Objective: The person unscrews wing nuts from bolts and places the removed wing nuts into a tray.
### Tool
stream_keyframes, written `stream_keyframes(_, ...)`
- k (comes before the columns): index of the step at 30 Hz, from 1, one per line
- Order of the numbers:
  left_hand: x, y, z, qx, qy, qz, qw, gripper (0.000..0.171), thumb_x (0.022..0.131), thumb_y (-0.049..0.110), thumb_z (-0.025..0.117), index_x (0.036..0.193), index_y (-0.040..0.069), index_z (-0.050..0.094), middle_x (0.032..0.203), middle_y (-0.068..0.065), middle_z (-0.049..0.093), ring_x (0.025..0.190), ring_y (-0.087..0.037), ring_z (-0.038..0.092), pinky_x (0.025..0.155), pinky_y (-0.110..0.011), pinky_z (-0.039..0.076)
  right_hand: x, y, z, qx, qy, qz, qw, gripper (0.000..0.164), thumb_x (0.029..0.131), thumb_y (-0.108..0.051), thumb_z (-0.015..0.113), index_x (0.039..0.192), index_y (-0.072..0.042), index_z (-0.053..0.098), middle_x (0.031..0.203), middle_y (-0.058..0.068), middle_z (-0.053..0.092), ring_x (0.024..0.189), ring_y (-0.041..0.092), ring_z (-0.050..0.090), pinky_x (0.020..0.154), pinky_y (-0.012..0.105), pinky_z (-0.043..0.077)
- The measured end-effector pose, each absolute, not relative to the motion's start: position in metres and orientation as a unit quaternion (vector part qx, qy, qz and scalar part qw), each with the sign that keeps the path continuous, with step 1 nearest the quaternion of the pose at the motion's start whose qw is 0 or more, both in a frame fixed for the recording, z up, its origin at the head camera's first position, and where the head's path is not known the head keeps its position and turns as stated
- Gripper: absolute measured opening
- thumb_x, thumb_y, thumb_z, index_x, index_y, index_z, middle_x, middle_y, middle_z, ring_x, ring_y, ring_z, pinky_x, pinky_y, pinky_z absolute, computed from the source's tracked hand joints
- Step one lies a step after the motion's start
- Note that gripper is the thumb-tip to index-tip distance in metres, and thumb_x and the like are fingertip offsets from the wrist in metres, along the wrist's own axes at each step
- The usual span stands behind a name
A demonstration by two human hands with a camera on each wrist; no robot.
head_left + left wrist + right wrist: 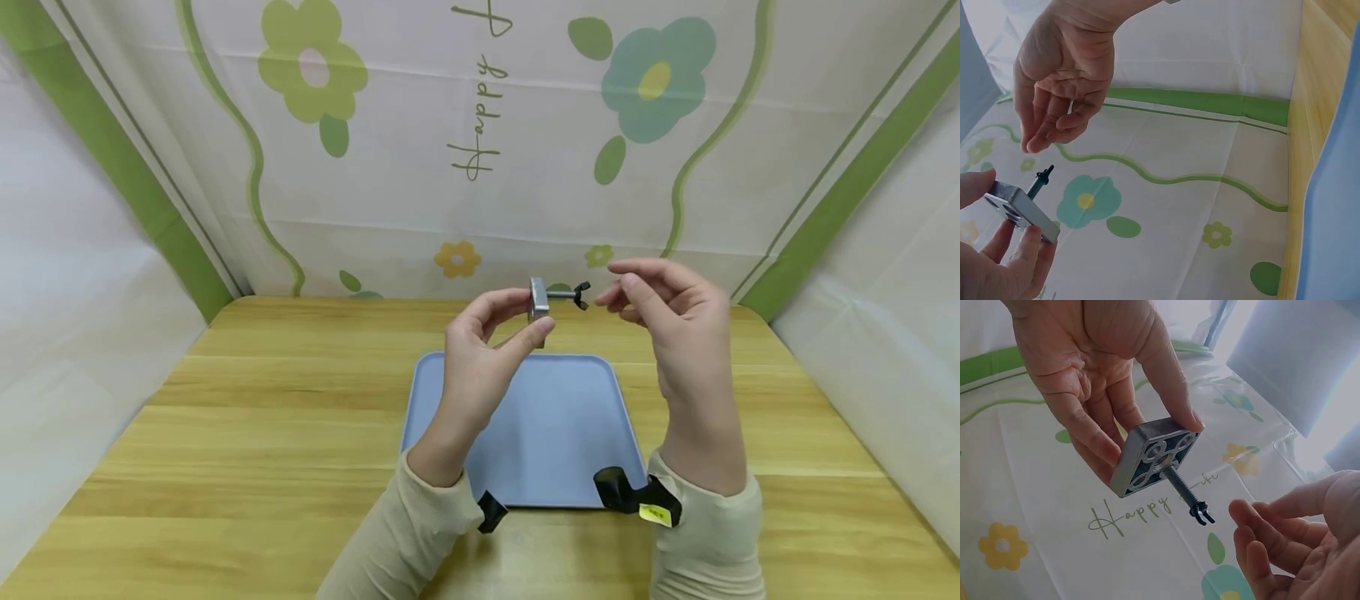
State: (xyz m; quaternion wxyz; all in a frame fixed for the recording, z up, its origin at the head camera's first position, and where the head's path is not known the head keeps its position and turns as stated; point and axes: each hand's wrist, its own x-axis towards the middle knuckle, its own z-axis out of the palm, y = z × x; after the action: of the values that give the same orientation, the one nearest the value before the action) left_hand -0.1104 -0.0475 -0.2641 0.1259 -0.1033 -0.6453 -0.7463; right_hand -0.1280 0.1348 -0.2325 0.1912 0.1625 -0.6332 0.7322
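My left hand (480, 354) pinches a square silver metal block (1157, 456) by its edges, thumb on one side and fingers on the other. Round recesses show on the block's face in the right wrist view. From its middle a threaded wing bolt (1180, 487) sticks out, with a dark two-pronged head (581, 295) pointing right. My right hand (675, 317) hovers just right of that head, its fingers bent loosely and nothing between them. A small gap separates its fingertips from the bolt.
A light blue tray (555, 433) lies on the wooden table (262, 442) below both hands. A white cloth printed with flowers (525, 200) hangs behind the table, and white side panels (75, 292) stand at left and right. Black wrist devices (637, 496) sit at both cuffs.
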Motion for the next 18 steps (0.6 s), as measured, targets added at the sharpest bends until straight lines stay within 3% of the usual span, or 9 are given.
stream_keyframes(8, -0.1103, -0.0476, -0.2640, -0.100, -0.647, -0.746, 0.125, 0.033, 0.086, 0.005, 0.077, 0.117, 0.002, 0.066, 0.119, -0.011, 0.066, 0.117, -0.017, 0.062, 0.090, -0.031, 0.060, -0.1266, 0.1362, -0.2329, 0.183, -0.695, 0.687, 0.110, 0.017, 0.099, -0.010, 0.061, 0.112, -0.008, 0.071, 0.072, -0.001, 0.074, 0.067, 0.013, 0.066, 0.064, 0.021, 0.055)
stream_keyframes(18, -0.1101, -0.0475, -0.2627, -0.100, -0.646, -0.746, 0.128, 0.033, 0.086, 0.005, 0.077, 0.117, 0.001, 0.066, 0.119, -0.011, 0.066, 0.117, -0.018, 0.061, 0.091, -0.031, 0.059, -0.1307, 0.1379, -0.2339, 0.187, -0.730, 0.655, 0.064, 0.017, 0.101, -0.016, 0.058, 0.113, -0.017, 0.070, 0.078, -0.003, 0.076, 0.072, 0.015, 0.072, 0.074, 0.024, 0.058)
